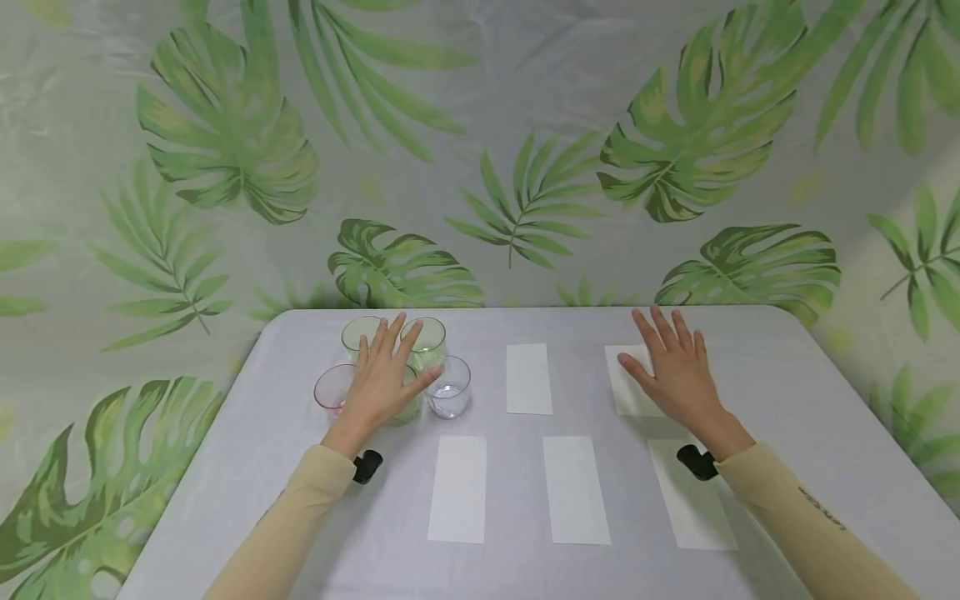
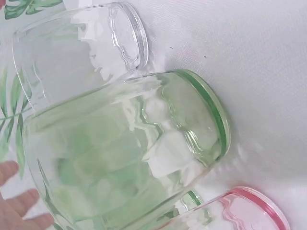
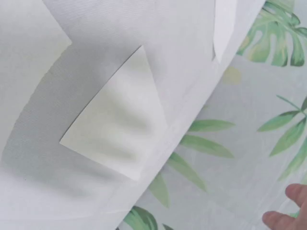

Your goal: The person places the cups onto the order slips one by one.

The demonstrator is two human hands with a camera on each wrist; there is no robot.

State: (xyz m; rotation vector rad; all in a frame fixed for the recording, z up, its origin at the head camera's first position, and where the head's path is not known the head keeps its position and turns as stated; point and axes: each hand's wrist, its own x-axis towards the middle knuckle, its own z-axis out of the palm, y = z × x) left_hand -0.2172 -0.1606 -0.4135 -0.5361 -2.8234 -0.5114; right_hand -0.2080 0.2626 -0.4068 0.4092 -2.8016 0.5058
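Behind your table [image 1: 510, 567], spread with finely woven white cloth, hangs a creased, leaf-printed backdrop [image 1: 525, 100]. At left, smooth see-through glasses, a pink one [image 1: 330, 387], three green ones [image 1: 426, 346] and a colourless one [image 1: 450, 393], cluster beneath your left hand [image 1: 381, 379], fingers fanned; rim contact can't be told. Rightward lie five flat white rectangles [image 1: 528, 379]; above the back-right one, your right hand [image 1: 677, 377] spreads its fingers, well apart from your left.

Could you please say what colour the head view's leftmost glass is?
The glass is pink, clearest in the left wrist view.
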